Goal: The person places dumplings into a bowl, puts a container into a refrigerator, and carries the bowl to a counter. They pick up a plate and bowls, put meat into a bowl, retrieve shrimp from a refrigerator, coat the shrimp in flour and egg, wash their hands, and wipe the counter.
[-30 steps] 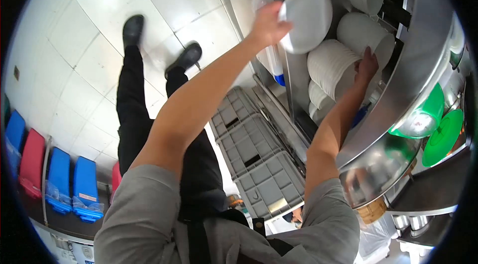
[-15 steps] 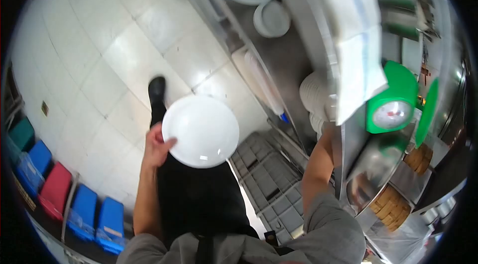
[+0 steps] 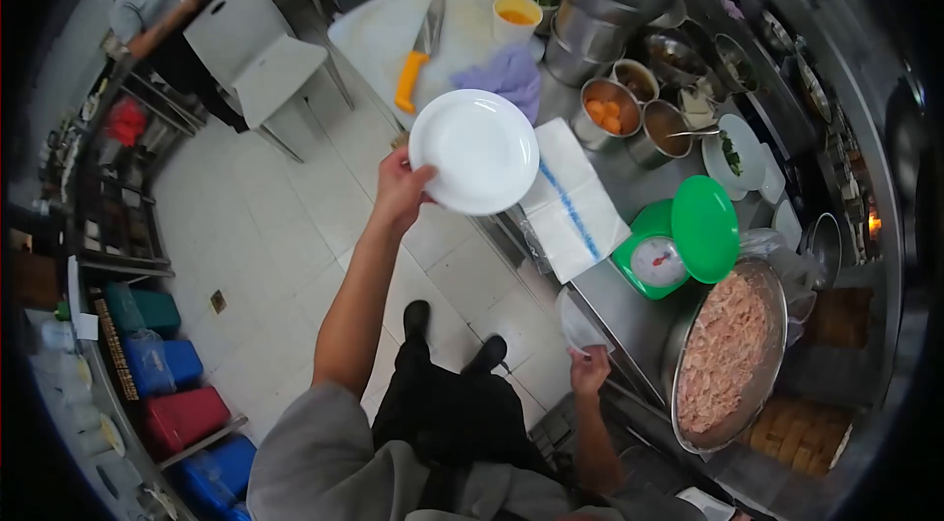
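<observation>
My left hand (image 3: pixel 401 192) grips a white round plate (image 3: pixel 474 152) at its near left rim, thumb on top. The plate is raised level beside the counter and overlaps a corner of the cutting board and a purple cloth (image 3: pixel 503 79). Lower right, by the counter's front edge, my right hand (image 3: pixel 590 370) is closed on the edge of a pale, translucent bowl (image 3: pixel 580 324). Above that bowl lies a folded white cloth with a blue stripe (image 3: pixel 570 202). A green kitchen scale (image 3: pixel 657 260) stands to its right.
A large metal bowl of raw minced meat (image 3: pixel 730 354) sits on the counter. An orange-handled knife (image 3: pixel 421 54) lies on the white cutting board (image 3: pixel 379 34). Metal pots with food (image 3: pixel 610 113) stand behind. A person (image 3: pixel 162 15) is near a white chair (image 3: pixel 256 54). Blue bins (image 3: pixel 177 364) line the left.
My view has swung up toward the counter. My left hand has raised the plate forward. My right hand has come out from the under-counter shelf, now with a translucent bowl.
</observation>
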`<state>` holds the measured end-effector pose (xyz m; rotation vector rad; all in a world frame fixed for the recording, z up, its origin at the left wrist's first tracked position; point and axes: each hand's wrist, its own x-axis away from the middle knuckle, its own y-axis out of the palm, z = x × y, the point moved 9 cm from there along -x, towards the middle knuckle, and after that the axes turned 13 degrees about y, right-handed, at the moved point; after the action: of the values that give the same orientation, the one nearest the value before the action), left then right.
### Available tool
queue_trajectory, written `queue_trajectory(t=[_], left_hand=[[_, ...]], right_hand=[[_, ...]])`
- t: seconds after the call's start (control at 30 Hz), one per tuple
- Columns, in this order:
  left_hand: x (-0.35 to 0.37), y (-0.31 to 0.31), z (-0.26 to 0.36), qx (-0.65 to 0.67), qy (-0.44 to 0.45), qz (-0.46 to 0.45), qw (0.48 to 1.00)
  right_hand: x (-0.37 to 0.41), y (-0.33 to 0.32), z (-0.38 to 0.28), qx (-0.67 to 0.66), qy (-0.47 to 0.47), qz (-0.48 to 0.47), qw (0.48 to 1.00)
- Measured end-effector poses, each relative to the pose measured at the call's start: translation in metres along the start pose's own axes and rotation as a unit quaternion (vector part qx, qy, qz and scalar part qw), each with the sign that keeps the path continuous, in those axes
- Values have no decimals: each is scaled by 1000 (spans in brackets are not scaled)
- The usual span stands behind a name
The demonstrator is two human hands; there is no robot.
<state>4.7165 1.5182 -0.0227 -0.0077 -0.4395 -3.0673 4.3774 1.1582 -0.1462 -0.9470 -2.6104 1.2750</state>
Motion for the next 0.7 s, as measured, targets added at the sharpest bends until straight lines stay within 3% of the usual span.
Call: queue_trajectory(t=[0.1,0.17,0.23,0.3,0.37,0.43,0.47,0.53,0.57,0.6,0.63,0.67,0.7], left_hand=[[-45,34,-10,-22,-16,26,999],[-81,58,-46,63,-20,26,997],[-108,71,-67,-9,23,15,1000],[-115,74,-76,-48,14,58,997],[-107,76,-62,-107,-21,19,994],[-113,79,-53,-236,-86,-150,956],[-138,72,-41,-235,-78,-156,956],[-193,57,-3,-415,32,-154,896],[-231,63,51,-355,129,-136,916],[-252,76,145,-308,300,-91,898],[-277,88,216,-265,369,-45,890],[-297,109,283,-171,419,-64,889],[-296,124,358,-215,564,-2,797]], right_hand=[[30,-5,-13,-40,30,-52,997],[47,-11,-25,-15,21,-66,998],[57,-15,-40,-61,36,-77,994],[61,-22,-57,-11,48,-75,996],[56,-40,-96,-34,51,-59,996],[62,-39,-95,-32,109,-59,992],[63,-40,-96,-14,124,-45,991],[73,-41,-94,23,151,-15,988],[78,-41,-94,42,166,-2,985],[83,-41,-96,59,182,11,982],[87,-40,-98,74,199,21,977],[94,-39,-99,90,215,29,972],[101,-39,-98,104,227,37,967]])
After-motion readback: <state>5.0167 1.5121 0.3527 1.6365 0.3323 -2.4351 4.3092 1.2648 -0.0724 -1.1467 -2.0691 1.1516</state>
